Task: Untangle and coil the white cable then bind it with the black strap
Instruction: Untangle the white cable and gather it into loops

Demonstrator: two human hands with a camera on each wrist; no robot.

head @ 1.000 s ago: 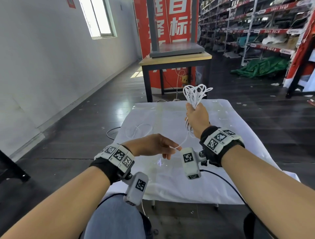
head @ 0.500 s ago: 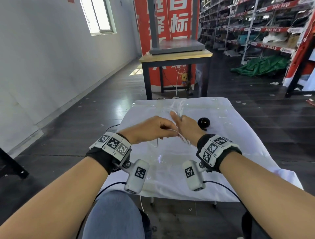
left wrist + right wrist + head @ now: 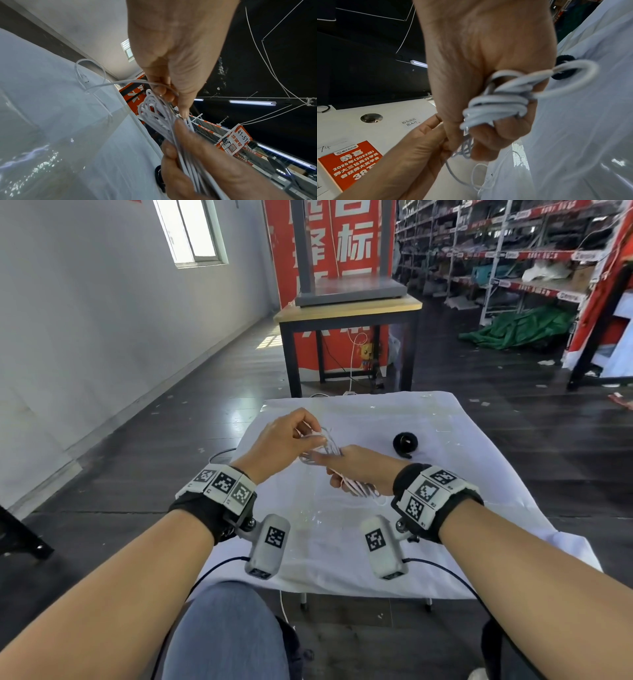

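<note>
Over the table (image 3: 445,419) centre the right hand (image 3: 363,470) grips the cable (image 3: 164,121) bundle, its long axis running toward the left hand (image 3: 281,443), which pinches the loose tail, while the strap (image 3: 405,444) lies unheld just beyond the right hand, the nearer one.

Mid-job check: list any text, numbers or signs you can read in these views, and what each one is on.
"标": red banner behind the far table, other characters cut off.
"41-51": hanging orange-and-white tag; characters beside it blurred.
"2025年", "38": orange poster; remaining lines unclear.
"出入口": small wall sign; line above blurred.
"74": handwritten on wall.
Shelf labels: too small.
</note>
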